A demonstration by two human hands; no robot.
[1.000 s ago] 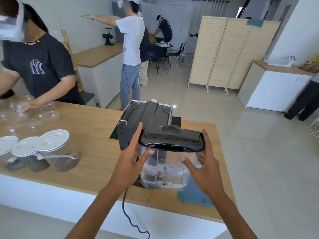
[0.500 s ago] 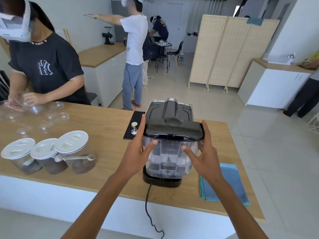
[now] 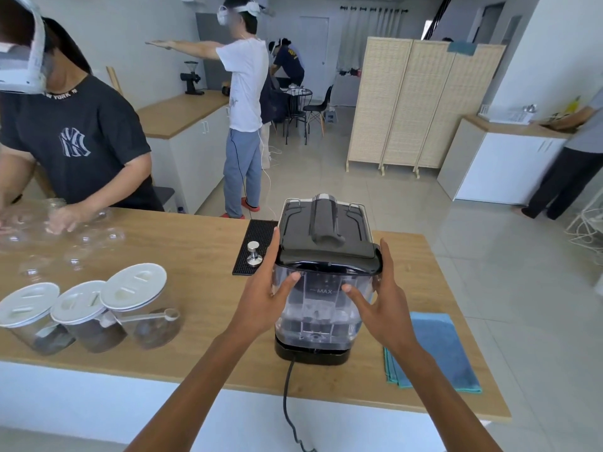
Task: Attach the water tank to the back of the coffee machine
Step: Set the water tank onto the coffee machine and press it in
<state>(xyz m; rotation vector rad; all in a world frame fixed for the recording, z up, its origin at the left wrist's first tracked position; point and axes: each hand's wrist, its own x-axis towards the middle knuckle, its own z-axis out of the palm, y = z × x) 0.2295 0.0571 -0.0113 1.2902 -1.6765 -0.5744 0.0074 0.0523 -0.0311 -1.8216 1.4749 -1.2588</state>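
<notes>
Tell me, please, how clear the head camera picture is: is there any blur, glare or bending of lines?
Head view: the clear plastic water tank with its MAX mark is sharp; the left hand and right hand are sharp too; the empty clear glasses at far left look smeared; the wooden counter edge bows from the wide lens; daylight is soft, with mild glare on the floor tiles.

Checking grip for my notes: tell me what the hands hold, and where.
Both hands hold the clear water tank: left hand on its left side, right hand on its right side, below the black lid.
</notes>
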